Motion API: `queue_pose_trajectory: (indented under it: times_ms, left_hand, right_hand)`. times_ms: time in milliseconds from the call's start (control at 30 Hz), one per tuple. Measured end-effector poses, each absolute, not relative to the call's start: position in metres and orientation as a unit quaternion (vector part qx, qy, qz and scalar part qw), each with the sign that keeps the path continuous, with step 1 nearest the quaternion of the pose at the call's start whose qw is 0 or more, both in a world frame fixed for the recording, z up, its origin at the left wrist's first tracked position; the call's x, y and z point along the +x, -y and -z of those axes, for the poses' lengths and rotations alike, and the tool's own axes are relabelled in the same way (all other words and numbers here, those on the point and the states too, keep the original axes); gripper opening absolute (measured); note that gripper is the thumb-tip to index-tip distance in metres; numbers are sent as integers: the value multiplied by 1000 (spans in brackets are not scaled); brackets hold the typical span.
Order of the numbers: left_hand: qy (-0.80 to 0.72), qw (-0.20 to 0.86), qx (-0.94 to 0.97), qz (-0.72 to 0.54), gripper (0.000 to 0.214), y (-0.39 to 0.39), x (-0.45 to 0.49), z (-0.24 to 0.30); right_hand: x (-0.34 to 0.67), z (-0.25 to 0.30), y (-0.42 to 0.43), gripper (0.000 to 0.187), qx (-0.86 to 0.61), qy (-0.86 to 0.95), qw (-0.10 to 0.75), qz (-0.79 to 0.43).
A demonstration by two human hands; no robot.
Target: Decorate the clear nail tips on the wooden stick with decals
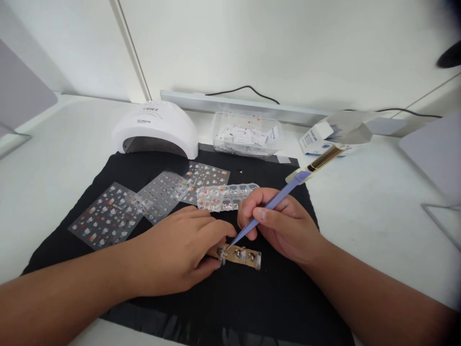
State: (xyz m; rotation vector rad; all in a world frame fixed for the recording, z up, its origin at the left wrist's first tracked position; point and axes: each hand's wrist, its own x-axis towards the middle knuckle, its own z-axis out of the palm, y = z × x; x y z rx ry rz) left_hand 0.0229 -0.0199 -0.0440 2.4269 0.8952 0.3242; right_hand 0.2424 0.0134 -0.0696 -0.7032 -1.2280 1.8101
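Observation:
My left hand [180,252] grips the left end of a short tan strip [237,255] between thumb and fingers. Shiny round metal pieces and small decorations sit along the strip, and its right end looks clear. Slim purple tweezers [275,199] slant down from my right hand [283,223], which is closed around them. Their pointed tip meets the strip close to my left fingertips; whether the tip holds anything is too small to tell. Just beyond my hands lies a clear compartment case [226,198] with small red, white and silver pieces.
A black mat [230,307] covers the white table. Overlapping sticker sheets [108,214] lie at the left. Along the back stand a white lamp [154,127], a clear tub [247,134] of packets and an opened white box [334,134]. Gold sticks [325,157] lie beyond the tweezers.

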Motion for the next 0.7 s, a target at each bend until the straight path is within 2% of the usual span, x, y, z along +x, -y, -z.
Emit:
queue_pose_trajectory:
  times_ms: [167, 367, 700]
  left_hand:
    - [-336, 283, 888, -131, 46, 21, 20, 40]
    - [-332, 292, 889, -119, 29, 20, 21, 38]
    - [-335, 302, 883, -125, 15, 20, 21, 39]
  right_hand:
    - [241, 68, -14, 14, -297, 490, 392, -720]
    - [242, 66, -15, 12, -299, 500, 367, -725]
    - [234, 52, -18, 4, -290, 506, 327, -744]
